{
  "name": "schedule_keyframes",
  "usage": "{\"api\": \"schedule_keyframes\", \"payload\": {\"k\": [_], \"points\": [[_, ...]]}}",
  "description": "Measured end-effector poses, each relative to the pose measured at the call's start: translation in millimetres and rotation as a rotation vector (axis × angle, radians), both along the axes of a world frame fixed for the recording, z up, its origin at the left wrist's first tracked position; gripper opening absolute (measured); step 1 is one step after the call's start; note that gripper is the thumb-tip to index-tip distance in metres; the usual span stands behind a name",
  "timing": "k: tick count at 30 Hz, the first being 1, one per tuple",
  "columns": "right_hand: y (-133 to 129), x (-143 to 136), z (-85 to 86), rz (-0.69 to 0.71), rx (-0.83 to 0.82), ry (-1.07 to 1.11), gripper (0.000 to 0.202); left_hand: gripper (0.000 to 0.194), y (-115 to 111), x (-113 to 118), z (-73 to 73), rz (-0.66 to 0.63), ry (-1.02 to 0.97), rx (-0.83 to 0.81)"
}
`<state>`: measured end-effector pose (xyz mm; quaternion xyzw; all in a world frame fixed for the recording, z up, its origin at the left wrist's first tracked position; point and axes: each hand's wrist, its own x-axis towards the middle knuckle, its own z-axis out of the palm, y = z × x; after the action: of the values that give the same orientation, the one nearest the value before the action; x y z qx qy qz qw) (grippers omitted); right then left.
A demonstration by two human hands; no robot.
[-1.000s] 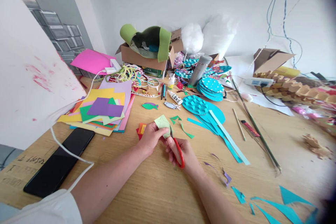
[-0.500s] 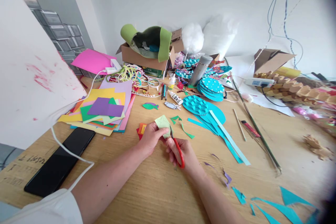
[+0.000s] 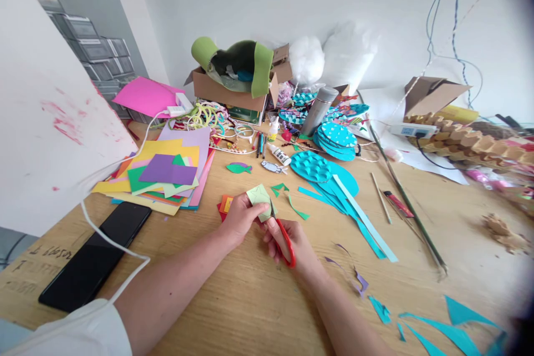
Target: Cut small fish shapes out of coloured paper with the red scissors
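Between the thumb and fingers of my left hand (image 3: 241, 220) is a small piece of light green paper (image 3: 257, 196) with faint drawn lines. My right hand (image 3: 294, 242) grips red-handled scissors (image 3: 287, 246), whose blades meet the right edge of the paper. Part of the blades is hidden by the paper and fingers. Red and orange paper pieces (image 3: 226, 204) lie just behind my left hand. Beyond the hands rest a green and purple paper fish (image 3: 239, 168) and a white fish cutout (image 3: 273, 167). Green paper scraps (image 3: 298, 208) lie to the right of the held paper.
Stacked coloured paper (image 3: 167, 169) and a black phone (image 3: 95, 256) lie left, a white cable crossing the phone. Blue paper strips (image 3: 362, 217), a long stick (image 3: 406, 194) and blue scraps (image 3: 454, 331) lie right. A grey bottle (image 3: 319, 111) and cardboard box (image 3: 229, 92) stand behind.
The scissors have shifted very slightly, their red handles a little farther right. The paper stays in my left hand in nearly the same spot.
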<state>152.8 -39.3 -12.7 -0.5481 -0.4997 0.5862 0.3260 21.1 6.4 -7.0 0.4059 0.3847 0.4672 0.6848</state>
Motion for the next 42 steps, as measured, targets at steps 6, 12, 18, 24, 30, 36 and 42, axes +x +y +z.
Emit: {"api": "schedule_keyframes", "payload": {"k": [6, 12, 18, 24, 30, 36, 42], "points": [[0.2, 0.2, -2.6, 0.002, 0.009, 0.022, 0.062, 0.017, -0.7, 0.4, 0.3, -0.004, -0.016, 0.006], [-0.5, -0.2, -1.1, 0.002, 0.016, 0.046, 0.063, 0.017, -2.1, 0.3, 0.4, -0.036, -0.02, -0.006], [-0.8, -1.1, 2.0, -0.004, 0.017, 0.043, 0.064, 0.018, -1.7, 0.3, -0.4, -0.032, -0.023, 0.001], [-1.2, -1.5, 2.4, -0.015, 0.009, 0.062, 0.064, 0.016, -1.9, 0.7, -1.2, -0.041, -0.035, -0.002], [-1.3, -2.8, 3.4, -0.024, 0.001, 0.073, 0.064, 0.016, -2.4, 1.1, -0.9, -0.026, -0.025, 0.0], [-2.1, -3.0, 4.2, -0.033, 0.0, 0.055, 0.064, 0.017, -2.8, 1.1, 0.6, -0.019, -0.022, 0.001], [-1.6, -2.3, 1.0, -0.032, -0.003, 0.052, 0.065, 0.017, -2.2, 1.2, 0.2, -0.019, -0.029, -0.01]]}}
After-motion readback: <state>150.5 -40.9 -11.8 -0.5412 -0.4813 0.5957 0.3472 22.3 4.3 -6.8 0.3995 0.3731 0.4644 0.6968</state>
